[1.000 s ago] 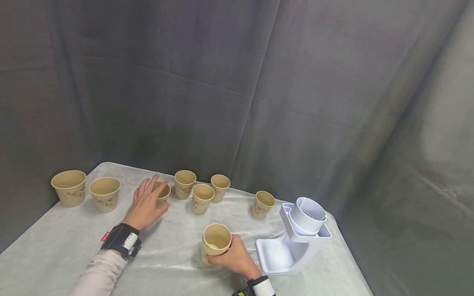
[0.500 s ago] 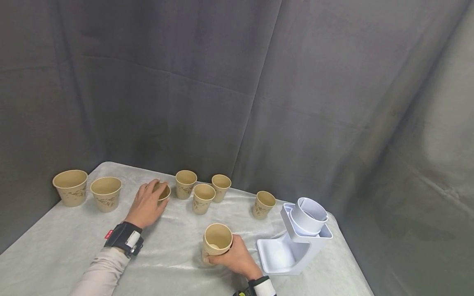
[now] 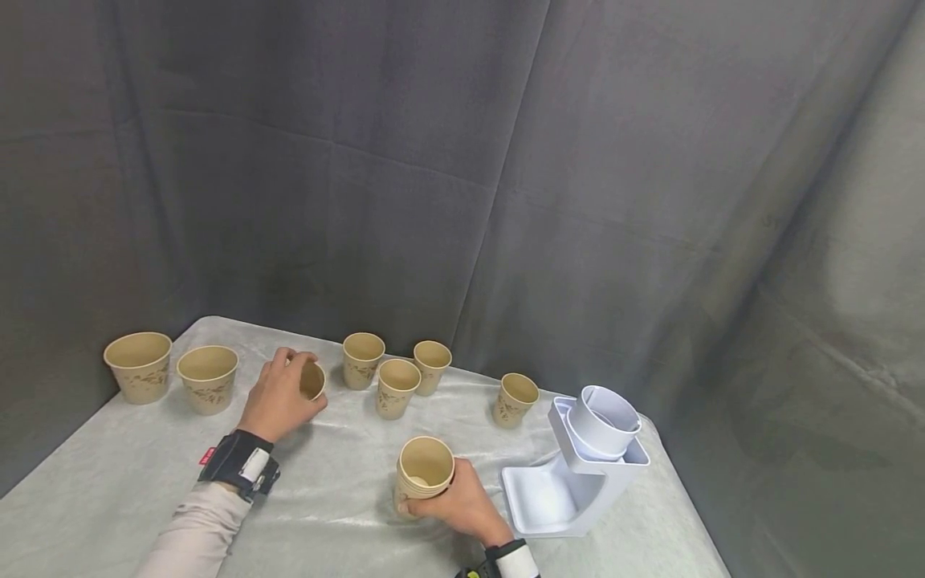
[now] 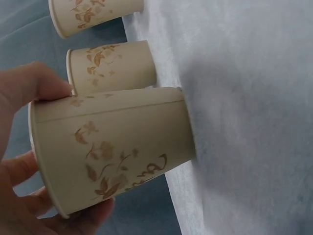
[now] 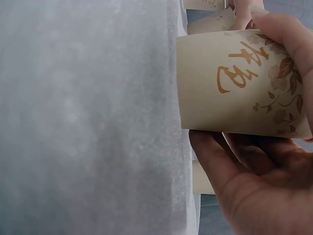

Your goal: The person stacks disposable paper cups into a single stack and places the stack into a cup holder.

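Shifted slightly left, that tan, floral-printed paper cup [image 3: 312,380] on the far left, pinched near its rim by the left hand [image 3: 278,401]; right hand [image 3: 470,504] grips an upright stack of tan paper cups [image 3: 423,470] near centre, likely keeping it steady.

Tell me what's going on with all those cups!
Someone is holding cups on both sides. The left grip has one tan cup near its rim; I can't tell if it's off the table. The right grip holds a stack of nested cups. Six other cups stand upright, and a white stand is on the right.
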Tool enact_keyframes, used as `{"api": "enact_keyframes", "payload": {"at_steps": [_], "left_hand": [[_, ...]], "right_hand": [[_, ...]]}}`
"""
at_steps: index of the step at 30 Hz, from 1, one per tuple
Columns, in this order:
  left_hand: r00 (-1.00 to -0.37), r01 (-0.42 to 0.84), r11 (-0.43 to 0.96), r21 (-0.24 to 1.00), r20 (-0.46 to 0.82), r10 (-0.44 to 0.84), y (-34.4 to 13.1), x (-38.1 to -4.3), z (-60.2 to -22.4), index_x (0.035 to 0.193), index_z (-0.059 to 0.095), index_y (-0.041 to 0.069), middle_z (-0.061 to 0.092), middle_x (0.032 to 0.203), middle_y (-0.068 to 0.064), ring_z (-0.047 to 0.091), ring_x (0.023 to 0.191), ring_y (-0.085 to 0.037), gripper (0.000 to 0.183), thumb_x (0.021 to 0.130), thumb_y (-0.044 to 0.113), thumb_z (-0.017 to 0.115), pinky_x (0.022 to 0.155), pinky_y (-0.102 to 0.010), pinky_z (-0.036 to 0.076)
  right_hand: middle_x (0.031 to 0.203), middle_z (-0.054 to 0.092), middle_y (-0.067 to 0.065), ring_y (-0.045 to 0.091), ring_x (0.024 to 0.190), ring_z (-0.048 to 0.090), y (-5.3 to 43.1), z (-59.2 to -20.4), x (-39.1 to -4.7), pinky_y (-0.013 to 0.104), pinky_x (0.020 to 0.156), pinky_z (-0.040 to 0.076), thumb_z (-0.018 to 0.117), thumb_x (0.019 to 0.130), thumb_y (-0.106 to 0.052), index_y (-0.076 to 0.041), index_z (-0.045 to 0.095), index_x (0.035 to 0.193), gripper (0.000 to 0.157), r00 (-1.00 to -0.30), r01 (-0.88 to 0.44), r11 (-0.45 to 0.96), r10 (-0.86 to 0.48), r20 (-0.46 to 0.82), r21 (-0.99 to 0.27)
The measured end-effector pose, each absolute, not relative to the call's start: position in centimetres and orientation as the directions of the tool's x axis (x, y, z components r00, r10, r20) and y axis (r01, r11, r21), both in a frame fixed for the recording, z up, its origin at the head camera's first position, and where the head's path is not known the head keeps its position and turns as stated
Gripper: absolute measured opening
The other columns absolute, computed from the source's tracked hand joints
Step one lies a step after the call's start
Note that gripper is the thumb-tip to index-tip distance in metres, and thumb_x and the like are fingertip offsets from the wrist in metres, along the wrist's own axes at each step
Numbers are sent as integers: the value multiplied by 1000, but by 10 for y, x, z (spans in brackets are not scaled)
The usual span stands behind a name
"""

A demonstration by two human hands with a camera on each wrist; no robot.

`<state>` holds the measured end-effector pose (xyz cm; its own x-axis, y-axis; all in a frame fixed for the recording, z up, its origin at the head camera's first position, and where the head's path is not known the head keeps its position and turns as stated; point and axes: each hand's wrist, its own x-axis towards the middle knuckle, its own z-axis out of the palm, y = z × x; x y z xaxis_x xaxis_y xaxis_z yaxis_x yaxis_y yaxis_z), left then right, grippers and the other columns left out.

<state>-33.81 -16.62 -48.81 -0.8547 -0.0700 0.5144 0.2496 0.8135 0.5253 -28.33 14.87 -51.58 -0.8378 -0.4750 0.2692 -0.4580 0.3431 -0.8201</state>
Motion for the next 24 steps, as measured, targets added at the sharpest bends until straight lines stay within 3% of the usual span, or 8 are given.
{"api": "enact_keyframes", "payload": {"at_steps": [7, 15, 24], "left_hand": [[-855, 233, 787, 571, 506, -114, -173, -336, -485, 117, 51, 5, 52, 107, -17, 50, 95, -37, 60, 66, 28, 73, 70, -54, 47], [-813, 257, 768, 587, 561, -156, -179, -335, -477, 109, 55, 6, 56, 99, -15, 55, 87, -33, 52, 70, 36, 71, 71, -49, 46], [-742, 332, 734, 592, 645, -185, -180, -330, -462, 102, 58, 6, 58, 98, -11, 54, 90, -29, 50, 70, 42, 71, 74, -48, 45]], "right_hand": [[99, 66, 12, 25, 89, 62, 144, -494, -271, 38, 81, 50, 82, 61, -20, -8, 61, 109, 54, -838, -445, 324, -478, 262, -835], [97, 67, -2, 14, 87, 62, 151, -523, -288, 33, 80, 49, 83, 59, -35, -20, 61, 107, 55, -842, -461, 355, -464, 275, -813], [99, 67, 1, 15, 88, 62, 149, -521, -285, 33, 80, 49, 83, 59, -33, -18, 61, 110, 57, -845, -450, 346, -462, 268, -823]]}}
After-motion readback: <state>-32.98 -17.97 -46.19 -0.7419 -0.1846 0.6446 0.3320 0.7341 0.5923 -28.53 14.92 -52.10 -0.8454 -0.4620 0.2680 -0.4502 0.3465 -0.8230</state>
